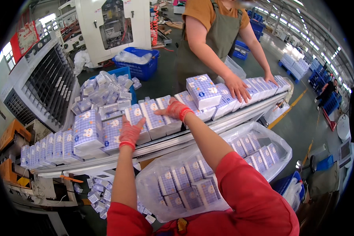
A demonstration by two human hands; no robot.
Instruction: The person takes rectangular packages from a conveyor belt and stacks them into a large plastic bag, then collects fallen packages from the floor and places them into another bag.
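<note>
While packs (153, 118) crowd the conveyor (208, 128), hands (130, 133) rest.

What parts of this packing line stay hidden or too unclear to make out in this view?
- Left hand: its palm lies face down on the blue checked packs, so its grip is hidden.
- Right hand: likewise flat on the packs, underside unseen.
- Clear plastic bag: the red sleeve covers its near side.
- Co-worker's hand: the packs beneath it are covered.
- Far blue crates: too small and bent by the fisheye rim.
</note>
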